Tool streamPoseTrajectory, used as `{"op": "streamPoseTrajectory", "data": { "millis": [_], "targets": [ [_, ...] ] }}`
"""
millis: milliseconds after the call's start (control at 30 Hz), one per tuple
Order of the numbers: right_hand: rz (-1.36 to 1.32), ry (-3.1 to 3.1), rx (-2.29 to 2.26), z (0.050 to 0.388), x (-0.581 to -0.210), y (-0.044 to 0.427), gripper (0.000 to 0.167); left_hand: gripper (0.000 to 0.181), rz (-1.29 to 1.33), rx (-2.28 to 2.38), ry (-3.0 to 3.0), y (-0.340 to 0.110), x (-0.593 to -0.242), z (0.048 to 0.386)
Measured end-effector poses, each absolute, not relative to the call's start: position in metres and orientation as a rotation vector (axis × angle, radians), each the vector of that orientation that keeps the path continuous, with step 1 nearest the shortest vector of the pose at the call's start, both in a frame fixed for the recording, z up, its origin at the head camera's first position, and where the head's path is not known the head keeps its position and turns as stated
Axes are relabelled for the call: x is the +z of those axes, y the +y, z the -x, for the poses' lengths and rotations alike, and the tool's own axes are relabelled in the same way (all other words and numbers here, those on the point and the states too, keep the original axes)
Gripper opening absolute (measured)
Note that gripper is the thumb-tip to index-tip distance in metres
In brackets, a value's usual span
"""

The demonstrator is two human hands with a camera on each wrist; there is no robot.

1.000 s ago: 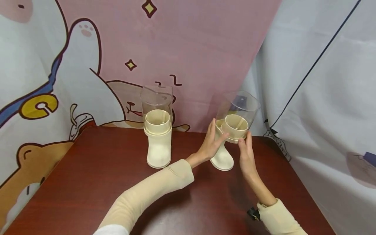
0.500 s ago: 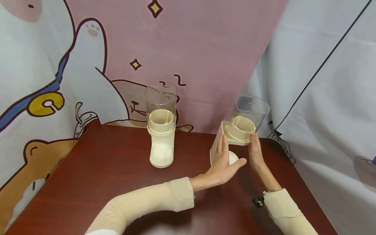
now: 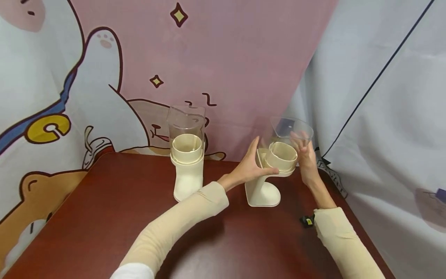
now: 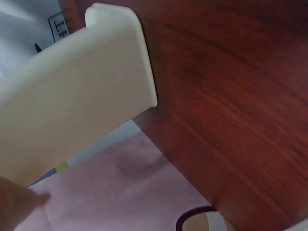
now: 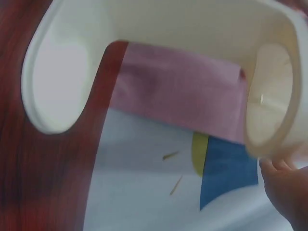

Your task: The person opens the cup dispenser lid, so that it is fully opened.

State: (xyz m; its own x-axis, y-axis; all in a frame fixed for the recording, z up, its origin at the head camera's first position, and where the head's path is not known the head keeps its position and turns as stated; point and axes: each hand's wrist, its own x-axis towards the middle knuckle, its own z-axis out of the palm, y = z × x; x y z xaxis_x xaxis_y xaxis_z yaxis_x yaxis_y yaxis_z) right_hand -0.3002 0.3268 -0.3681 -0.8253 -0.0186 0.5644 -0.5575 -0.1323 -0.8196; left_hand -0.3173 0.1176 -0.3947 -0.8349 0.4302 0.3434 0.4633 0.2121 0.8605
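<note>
At the right of the table stands a cream-coloured stand [image 3: 265,193] with a foot, an upright back and a round collar [image 3: 283,157]. A clear open-topped container [image 3: 287,130] rises around the collar. My left hand [image 3: 245,168] grips the stand near collar height, fingers at its back and thumb across the front. Blurred, my right hand [image 3: 307,162] touches the clear container's right side, fingers fairly straight. In the left wrist view the stand's back [image 4: 86,86] fills the left side. The right wrist view shows the right hand [image 5: 286,187] beside the collar's underside.
A similar cream stand [image 3: 188,176] with its own clear container [image 3: 186,120] stands upright to the left. Both are on a dark red-brown table [image 3: 115,217]. A printed cartoon cloth [image 3: 237,58] hangs behind, and a pale cloth [image 3: 390,116] hangs at the right.
My left hand has shifted from the stand's lower back up to the collar. My right hand has moved up and right along the container. The stand has turned slightly and sits more upright.
</note>
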Motion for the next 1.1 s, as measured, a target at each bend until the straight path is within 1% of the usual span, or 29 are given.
{"op": "streamPoseTrajectory", "data": {
  "millis": [100, 300, 600, 900, 1100],
  "targets": [
    [-0.679, -1.734, 1.943, 0.304, -0.368, 0.319, 0.104, 0.122, 0.932, -1.754, -2.430, 0.124, -0.396, 0.326],
    [-0.665, -1.577, 1.852, 0.295, -0.379, 0.299, 0.091, 0.116, 0.933, -1.788, -2.404, 0.122, -0.402, 0.315],
    [-0.607, -1.518, 1.808, 0.274, -0.383, 0.274, 0.091, 0.111, 0.965, -1.846, -2.311, 0.105, -0.409, 0.294],
    [-0.644, -1.478, 1.859, 0.228, -0.384, 0.241, 0.089, 0.111, 1.021, -1.900, -2.245, 0.074, -0.417, 0.252],
    [-0.695, -1.445, 1.876, 0.201, -0.384, 0.219, 0.090, 0.111, 1.038, -1.917, -2.197, 0.054, -0.419, 0.225]
  ]
}}
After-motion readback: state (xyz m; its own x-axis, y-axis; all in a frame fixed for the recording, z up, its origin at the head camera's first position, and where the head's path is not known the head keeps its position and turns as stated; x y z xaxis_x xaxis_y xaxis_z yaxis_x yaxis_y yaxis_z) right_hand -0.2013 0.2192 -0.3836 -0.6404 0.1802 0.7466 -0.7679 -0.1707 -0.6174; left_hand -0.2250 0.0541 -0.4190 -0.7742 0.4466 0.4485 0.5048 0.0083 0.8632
